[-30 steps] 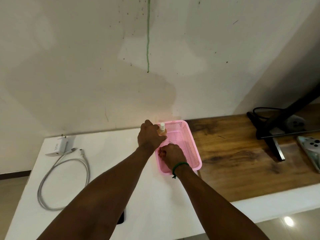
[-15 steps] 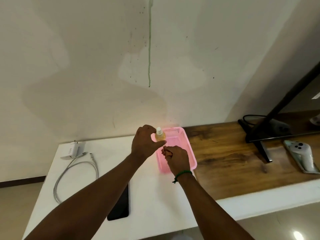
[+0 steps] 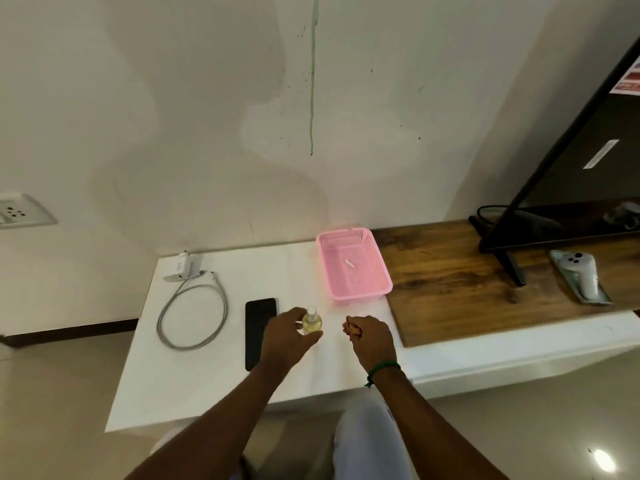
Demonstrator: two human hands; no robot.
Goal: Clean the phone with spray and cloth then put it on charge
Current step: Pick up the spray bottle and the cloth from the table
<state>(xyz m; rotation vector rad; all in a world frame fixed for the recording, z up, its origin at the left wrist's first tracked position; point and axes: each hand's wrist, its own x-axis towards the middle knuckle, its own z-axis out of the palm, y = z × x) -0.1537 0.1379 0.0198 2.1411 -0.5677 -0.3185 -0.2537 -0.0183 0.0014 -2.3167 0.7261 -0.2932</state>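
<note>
My left hand [image 3: 285,337] grips a small spray bottle [image 3: 311,323] of yellowish liquid with a white nozzle, held upright over the white table. My right hand [image 3: 370,339] holds a bunched reddish-orange cloth [image 3: 351,330], mostly hidden in the fist. A black phone [image 3: 258,323] lies flat on the table just left of my left hand, its lower right part covered by that hand. A white charger plug [image 3: 180,266] with a coiled grey cable [image 3: 192,315] lies at the far left of the table.
A pink plastic basket [image 3: 379,268] with a small white item inside stands behind my hands by the wall. To the right are a wooden board [image 3: 450,289], a monitor stand [image 3: 509,261] and a white controller [image 3: 578,275]. A wall socket [image 3: 19,213] is at the left.
Both hands have pulled back out of the pink basket toward me, carrying the bottle and the cloth. The view has widened and the phone now shows beside my left hand.
</note>
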